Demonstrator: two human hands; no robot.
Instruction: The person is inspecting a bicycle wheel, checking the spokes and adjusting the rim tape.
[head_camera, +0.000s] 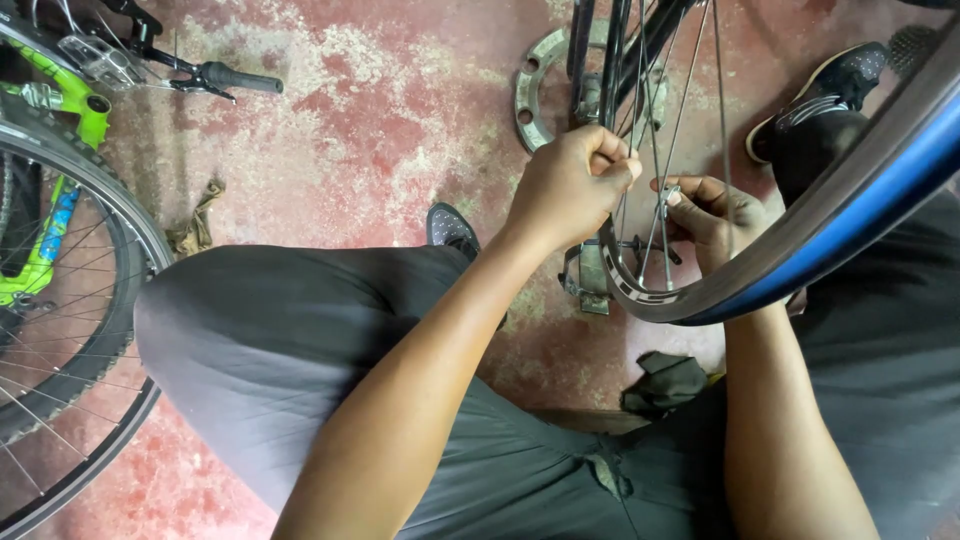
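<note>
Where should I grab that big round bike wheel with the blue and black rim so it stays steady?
Probably grip the big round bike wheel on its curved blue and black rim, from the outer side near you, fingers wrapped round the edge. The rim is smooth and thick; the thin silver spokes are crowded, and the left hand and right hand already work there.

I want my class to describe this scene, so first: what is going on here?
A seated person works on a bicycle wheel held over their lap. The left hand is closed around the spokes near the rim, and the right hand pinches a small metal tool at a spoke. A green bicycle lies on the red floor to the left, with rags nearby.
</note>
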